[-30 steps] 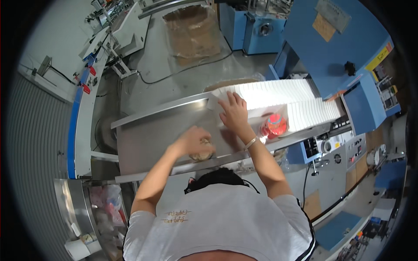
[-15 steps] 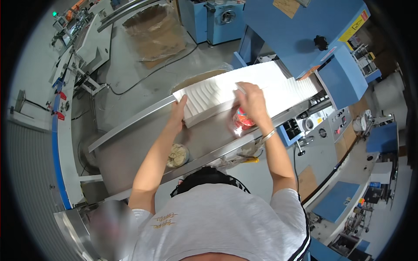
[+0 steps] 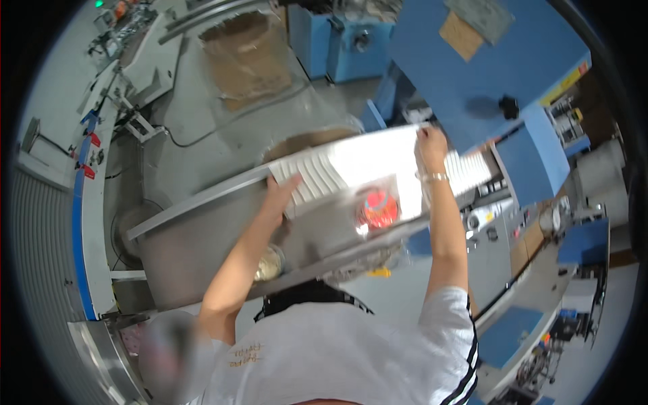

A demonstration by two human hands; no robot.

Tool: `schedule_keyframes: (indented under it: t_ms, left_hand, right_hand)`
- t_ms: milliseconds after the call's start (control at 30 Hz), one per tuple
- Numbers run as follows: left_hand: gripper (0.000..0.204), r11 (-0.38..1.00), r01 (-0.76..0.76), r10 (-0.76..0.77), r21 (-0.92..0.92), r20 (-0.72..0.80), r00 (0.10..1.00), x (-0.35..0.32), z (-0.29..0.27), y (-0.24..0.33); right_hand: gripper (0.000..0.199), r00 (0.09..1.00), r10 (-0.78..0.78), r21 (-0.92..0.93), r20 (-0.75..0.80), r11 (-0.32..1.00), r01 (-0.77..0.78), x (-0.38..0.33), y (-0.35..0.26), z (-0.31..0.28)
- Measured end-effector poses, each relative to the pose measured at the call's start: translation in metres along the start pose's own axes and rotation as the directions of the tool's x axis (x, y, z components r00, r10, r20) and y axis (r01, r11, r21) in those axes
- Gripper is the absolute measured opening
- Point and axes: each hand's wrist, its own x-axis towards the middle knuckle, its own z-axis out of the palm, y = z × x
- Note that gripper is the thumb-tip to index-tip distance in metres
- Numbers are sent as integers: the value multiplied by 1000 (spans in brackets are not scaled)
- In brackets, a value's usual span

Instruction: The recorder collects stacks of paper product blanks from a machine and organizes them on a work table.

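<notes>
A long row of white, thin, overlapping pieces (image 3: 314, 177), possibly paper or card, lies along a metal chute (image 3: 202, 229) and reaches toward the blue machine. At its left end, my left hand (image 3: 278, 197) holds the row, thumb on the near side. My right hand (image 3: 432, 145) is closed over the far edge of the row, fingers curled; whatever is between them is hidden. A clear plastic bag with a red and pink print (image 3: 379, 208) sits on the chute just below the row. Close to my left forearm is a round tub with pale contents (image 3: 268, 263).
The large blue machine (image 3: 486, 74) stands at the chute's right end. Metal rails (image 3: 196, 202) edge the chute. Beyond it, a plastic-lined carton (image 3: 246, 61) stands on the floor. A yellow-handled tool (image 3: 379, 273) lies by the near rail.
My right hand has moved right and away from me, from above the printed bag to the row's far edge, uncovering the bag. My left hand stays at the row's left end.
</notes>
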Motion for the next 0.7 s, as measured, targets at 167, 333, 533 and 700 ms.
schedule_keyframes:
  t_ms: [167, 333, 533, 700]
  left_hand:
    - [78, 997, -62, 60, -36, -41, 997, -7, 11, -13]
    - [69, 998, -41, 39, -40, -44, 998, -13, 14, -3]
    - [68, 998, -52, 50, -31, -59, 997, -6, 15, -1]
    - [70, 999, -37, 35, -30, -57, 998, -5, 16, -1]
  right_hand:
    - [20, 996, 85, 140, -28, 987, -80, -16, 5, -5]
    - [22, 998, 68, 184, -3, 981, -66, -9, 13, -8]
    - [19, 998, 66, 172, -9, 983, -64, 2, 20, 2]
    - [15, 1000, 16, 101, -23, 995, -14, 6, 22, 6]
